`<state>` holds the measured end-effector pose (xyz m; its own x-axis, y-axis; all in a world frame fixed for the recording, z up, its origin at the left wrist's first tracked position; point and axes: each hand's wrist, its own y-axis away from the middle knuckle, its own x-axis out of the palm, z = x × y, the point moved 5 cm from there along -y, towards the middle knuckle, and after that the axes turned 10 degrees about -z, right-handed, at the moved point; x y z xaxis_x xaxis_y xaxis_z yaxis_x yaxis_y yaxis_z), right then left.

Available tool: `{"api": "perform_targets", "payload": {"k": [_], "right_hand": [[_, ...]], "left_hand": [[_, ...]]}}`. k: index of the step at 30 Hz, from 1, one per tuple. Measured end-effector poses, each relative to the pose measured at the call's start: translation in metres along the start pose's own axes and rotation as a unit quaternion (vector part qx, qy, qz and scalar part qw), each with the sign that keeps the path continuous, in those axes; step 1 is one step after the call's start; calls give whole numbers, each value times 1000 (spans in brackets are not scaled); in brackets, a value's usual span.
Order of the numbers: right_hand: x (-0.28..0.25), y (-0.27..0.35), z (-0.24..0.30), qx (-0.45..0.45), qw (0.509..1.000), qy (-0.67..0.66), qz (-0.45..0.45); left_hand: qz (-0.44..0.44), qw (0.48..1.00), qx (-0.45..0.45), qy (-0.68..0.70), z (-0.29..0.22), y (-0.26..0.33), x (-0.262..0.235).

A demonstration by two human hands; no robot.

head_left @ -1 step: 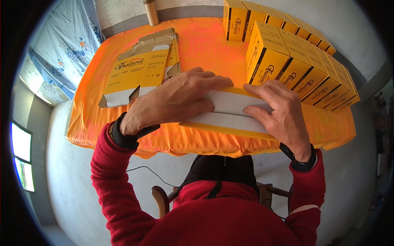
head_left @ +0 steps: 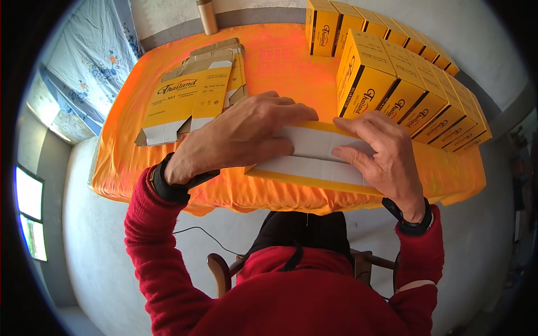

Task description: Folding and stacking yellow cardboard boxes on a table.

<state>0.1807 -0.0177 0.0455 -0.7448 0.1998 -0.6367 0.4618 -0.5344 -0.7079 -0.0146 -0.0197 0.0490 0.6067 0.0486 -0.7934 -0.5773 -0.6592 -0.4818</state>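
Observation:
A yellow cardboard box (head_left: pixel 328 166) with white inner surfaces is between my hands, above the front part of the table. Its white inside faces up, and a yellow edge runs along the near and far sides. My left hand (head_left: pixel 252 131) is closed over the box's left end, with the fingers along its far edge and the thumb on the white inside. At the right end, my right hand (head_left: pixel 386 157) grips the box, its thumb on the white surface and index finger at the far edge. My palms hide both ends.
Flattened yellow cartons (head_left: pixel 188 95) lie in a pile at the left of the orange tablecloth (head_left: pixel 280 73). Two rows of upright yellow boxes (head_left: pixel 372 78) stand at the right. Behind the table's far edge is a tan bottle (head_left: pixel 207 17). Wooden chair arms (head_left: pixel 218 274) flank my lap.

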Motion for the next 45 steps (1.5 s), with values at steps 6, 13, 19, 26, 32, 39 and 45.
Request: {"api": "perform_targets", "payload": {"k": [6, 13, 19, 26, 32, 39, 45], "right_hand": [[-7, 9, -1, 41, 998, -32, -19], [0, 8, -17, 120, 986, -114, -22], [-2, 27, -51, 156, 900, -386, -127], [40, 116, -100, 285, 820, -466, -171], [69, 87, -53, 371, 771, -506, -107], [81, 53, -69, 301, 889, -255, -231], [96, 71, -84, 339, 885, -274, -161]], "left_hand": [[-22, 1000, -11, 17, -2, 9, 2], [-67, 997, -5, -40, -5, 41, 0], [-86, 994, -74, 3, 12, 37, 6], [-193, 841, -272, 426, 78, 64, 4], [-234, 812, -303, 440, 124, 78, 51], [-245, 920, -241, 190, 89, 45, 86], [-236, 925, -252, 157, 112, 4, 108]]}}
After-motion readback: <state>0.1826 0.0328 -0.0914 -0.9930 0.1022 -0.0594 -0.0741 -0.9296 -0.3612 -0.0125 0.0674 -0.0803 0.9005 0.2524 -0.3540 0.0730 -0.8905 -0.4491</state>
